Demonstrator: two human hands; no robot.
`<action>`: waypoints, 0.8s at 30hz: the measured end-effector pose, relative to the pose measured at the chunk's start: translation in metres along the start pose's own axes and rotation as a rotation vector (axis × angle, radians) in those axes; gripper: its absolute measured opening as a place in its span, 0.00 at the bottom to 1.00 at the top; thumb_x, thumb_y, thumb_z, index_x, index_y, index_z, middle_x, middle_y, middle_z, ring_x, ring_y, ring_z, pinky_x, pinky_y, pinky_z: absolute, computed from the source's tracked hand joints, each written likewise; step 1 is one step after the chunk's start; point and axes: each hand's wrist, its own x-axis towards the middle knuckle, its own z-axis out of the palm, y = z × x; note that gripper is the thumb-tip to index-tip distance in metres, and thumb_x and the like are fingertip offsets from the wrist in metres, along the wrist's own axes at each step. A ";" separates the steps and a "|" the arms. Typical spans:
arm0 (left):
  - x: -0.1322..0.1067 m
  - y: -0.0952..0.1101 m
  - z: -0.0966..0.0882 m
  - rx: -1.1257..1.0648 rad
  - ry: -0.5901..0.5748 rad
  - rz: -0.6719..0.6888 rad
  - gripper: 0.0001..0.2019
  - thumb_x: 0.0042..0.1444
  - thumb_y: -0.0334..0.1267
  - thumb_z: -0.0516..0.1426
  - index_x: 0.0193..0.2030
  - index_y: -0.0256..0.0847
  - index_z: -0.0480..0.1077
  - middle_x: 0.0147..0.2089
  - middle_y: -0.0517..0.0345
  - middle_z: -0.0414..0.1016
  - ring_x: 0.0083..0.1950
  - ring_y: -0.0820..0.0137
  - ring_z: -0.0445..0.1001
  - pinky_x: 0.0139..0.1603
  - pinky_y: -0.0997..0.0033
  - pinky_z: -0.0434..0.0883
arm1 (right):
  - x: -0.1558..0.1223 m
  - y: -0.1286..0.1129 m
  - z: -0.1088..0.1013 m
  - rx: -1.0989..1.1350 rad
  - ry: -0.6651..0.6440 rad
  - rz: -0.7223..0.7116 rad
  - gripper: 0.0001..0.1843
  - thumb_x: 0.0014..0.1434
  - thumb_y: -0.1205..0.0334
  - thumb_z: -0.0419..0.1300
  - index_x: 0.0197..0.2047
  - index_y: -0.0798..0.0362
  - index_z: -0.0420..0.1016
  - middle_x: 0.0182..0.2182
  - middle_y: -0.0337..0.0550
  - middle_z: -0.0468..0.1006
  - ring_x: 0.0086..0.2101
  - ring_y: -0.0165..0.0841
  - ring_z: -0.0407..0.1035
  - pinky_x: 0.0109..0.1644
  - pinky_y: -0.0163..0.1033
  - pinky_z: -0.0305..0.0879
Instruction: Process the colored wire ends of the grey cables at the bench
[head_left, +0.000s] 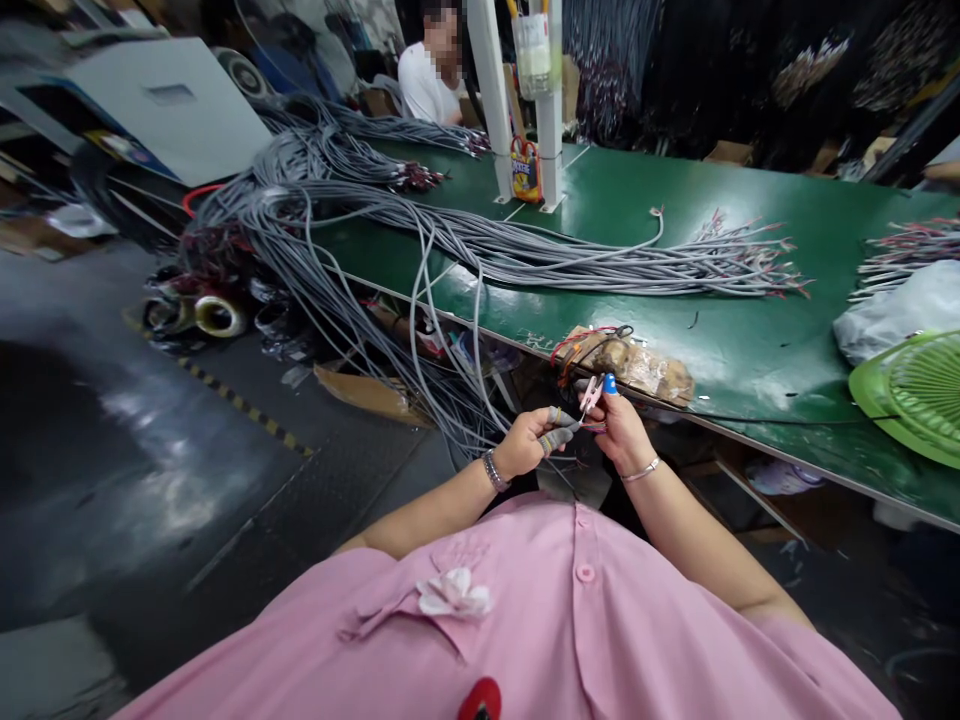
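Observation:
My left hand (529,440), grey covers on its fingertips, is closed in a pinch around the end of a grey cable. Thin coloured wires (595,428) stick out from that end toward the other hand. A small pink clip-like tool (592,394) is held in my right hand (621,432), whose thumb wears a blue cover. The tool's tip is close to the left fingertips; whether it touches a wire I cannot tell. Just beyond the hands, a taped brown block (637,368) with red and black leads lies at the green table's edge (739,432).
A long bundle of grey cables (540,255) runs along the table, with loops hanging off its front edge. At right are a green plastic fan or basket (911,390) and a plastic bag (900,310). White posts (551,130) rise midtable; a person (427,80) sits behind.

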 end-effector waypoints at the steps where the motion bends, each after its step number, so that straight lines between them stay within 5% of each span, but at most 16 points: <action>1: 0.000 0.000 0.000 -0.005 -0.003 0.005 0.20 0.52 0.48 0.65 0.43 0.33 0.74 0.27 0.59 0.73 0.24 0.79 0.67 0.23 0.81 0.64 | 0.000 0.001 0.000 0.005 -0.004 0.004 0.26 0.47 0.40 0.70 0.33 0.55 0.75 0.23 0.37 0.74 0.16 0.19 0.49 0.15 0.28 0.41; 12: -0.020 -0.002 -0.007 -0.027 -0.067 -0.008 0.20 0.53 0.49 0.64 0.41 0.32 0.74 0.25 0.59 0.72 0.21 0.81 0.63 0.21 0.81 0.59 | -0.008 0.010 -0.020 0.063 -0.170 0.111 0.30 0.52 0.31 0.61 0.34 0.54 0.75 0.28 0.40 0.75 0.17 0.20 0.47 0.15 0.27 0.37; 18: -0.036 -0.002 -0.009 -0.062 -0.046 0.040 0.17 0.55 0.46 0.64 0.41 0.32 0.74 0.25 0.60 0.71 0.21 0.81 0.63 0.23 0.80 0.63 | -0.025 0.004 -0.034 -0.026 -0.170 0.043 0.30 0.55 0.32 0.58 0.35 0.54 0.75 0.31 0.41 0.74 0.17 0.20 0.45 0.15 0.27 0.37; 24: -0.038 -0.006 -0.007 0.026 -0.049 0.049 0.18 0.55 0.47 0.63 0.42 0.32 0.74 0.28 0.58 0.72 0.26 0.78 0.67 0.27 0.79 0.66 | -0.048 -0.018 -0.036 -0.272 -0.091 -0.097 0.22 0.55 0.43 0.64 0.35 0.56 0.76 0.29 0.42 0.74 0.18 0.20 0.45 0.17 0.29 0.37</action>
